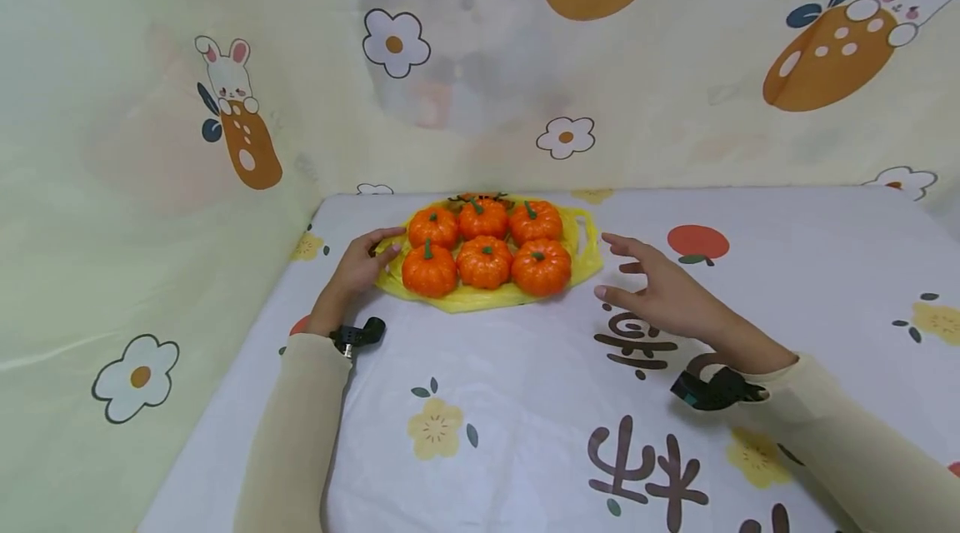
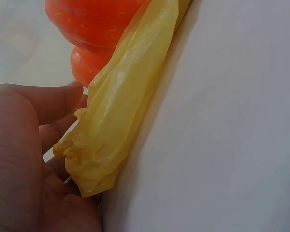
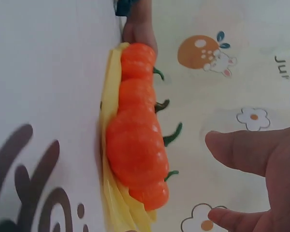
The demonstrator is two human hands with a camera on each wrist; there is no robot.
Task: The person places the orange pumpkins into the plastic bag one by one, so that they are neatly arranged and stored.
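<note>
Several small orange pumpkins with green stems, such as the front middle pumpkin (image 1: 484,265), sit in two rows on a flat yellow plastic bag (image 1: 457,301) at the far side of the table. My left hand (image 1: 358,266) is at the bag's left end, its fingers and thumb spread around the edge. In the left wrist view the crumpled end of the bag (image 2: 111,130) lies against those fingers. Off the bag's right end, beside its looped handle, my right hand (image 1: 667,291) is held with fingers spread and holds nothing. The right wrist view shows its thumb and a fingertip apart from the pumpkins (image 3: 135,145).
A white printed tablecloth (image 1: 525,400) covers the table. Behind it and to the left hang pale curtains (image 1: 480,100) with rabbits and flowers on them. Each wrist wears a black strap with a small camera, such as the right wrist camera (image 1: 716,390).
</note>
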